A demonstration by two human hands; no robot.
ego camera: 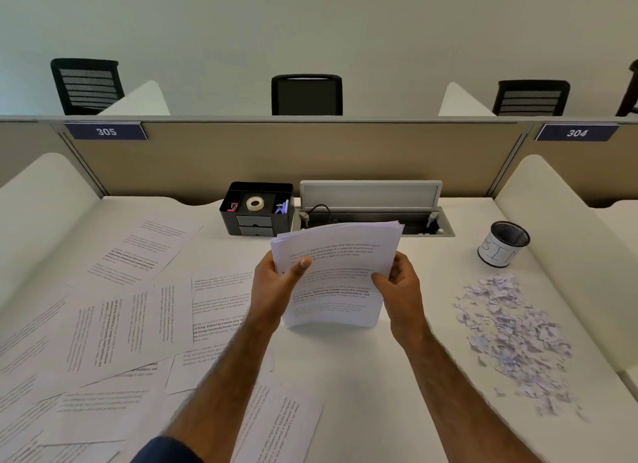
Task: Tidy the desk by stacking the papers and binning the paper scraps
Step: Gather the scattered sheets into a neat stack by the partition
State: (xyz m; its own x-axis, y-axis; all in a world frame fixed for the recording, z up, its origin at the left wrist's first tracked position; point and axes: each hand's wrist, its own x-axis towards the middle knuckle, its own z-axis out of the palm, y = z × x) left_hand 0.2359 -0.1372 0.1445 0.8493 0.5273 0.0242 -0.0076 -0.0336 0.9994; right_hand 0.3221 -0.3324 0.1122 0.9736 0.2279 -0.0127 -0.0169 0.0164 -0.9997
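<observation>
Although the white desk fills most of the view, its left half lies under loose printed sheets that overlap at odd angles, and several run off the left and bottom edges. Behind the desk stands a tan partition with number plates 305 and 304, and three black chairs show above its top. On the right side of the desk spreads a wide drift of paper scraps, well apart from the sheets.

A stack of papers is held tilted over the middle of the desk; whether its lower edge touches the surface cannot be told. The left hand grips its left edge and the right hand its right edge. Each thumb is pressed on the front page, with the other fingers mostly hidden behind.

The stack covers part of the open cable hatch at the back. Just left of the hatch sits a black organiser holding a tape roll. A black mesh cup stands near the far end of the scraps, and the lettering on its white label is only partly legible. The bits in the organiser's side compartments are too small to name.
</observation>
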